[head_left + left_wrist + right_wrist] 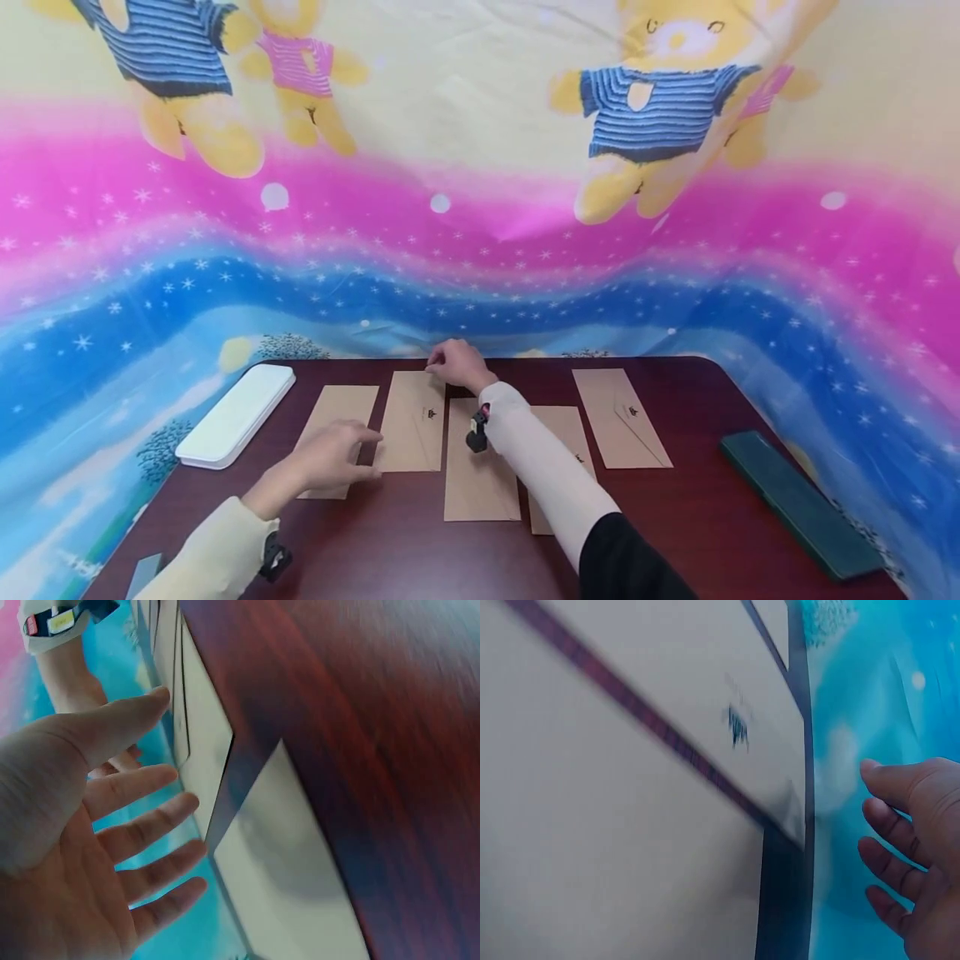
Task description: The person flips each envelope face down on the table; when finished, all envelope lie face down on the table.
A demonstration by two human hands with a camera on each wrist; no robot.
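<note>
Several brown paper envelopes lie in a row on the dark table. My left hand (330,458) hovers over the leftmost envelope (348,400), thumb and fingers spread apart with nothing between them. Its fingertips (166,778) point toward the second envelope (408,425), which bears a small dark crown print. Past that envelope's far right corner is my right hand (459,364), fingers loosely bent. The right wrist view shows this hand (930,847) holding nothing, apart from the envelope (705,682). My right forearm passes over the middle envelope (480,483) and partly hides the one (558,425) beside it.
Another envelope (622,417) lies at the right. A white case (238,417) sits at the table's left edge, a dark green case (798,504) at the right edge. A greyish object (144,573) shows at the near left. A patterned cloth (480,225) hangs behind the table (397,550).
</note>
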